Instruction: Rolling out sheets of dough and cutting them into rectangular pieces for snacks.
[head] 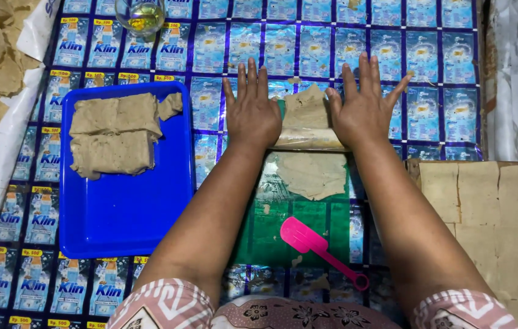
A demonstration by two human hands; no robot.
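Both hands lie flat, fingers spread, on a rolling pin [307,141] that runs left to right across a sheet of brown dough [309,173]. The left hand [251,113] presses on the pin's left end, the right hand [362,109] on its right end; neither curls round it, palms simply bear down with fingers pointing away. Dough shows on both sides of the pin: a smaller flap on the far side between the two hands, and a wider, thin piece on the near side. The dough rests on a green plastic sheet [283,225], laid over a mat of blue sachets [332,42].

Near the person, on the green sheet, lies a pink scraper [307,240]. To the left sits a blue tray [125,213] holding slabs of dough [115,134]. At the far edge stands a glass of oil [142,15]. On the right, a board [490,207] carries flat squares of rolled dough.
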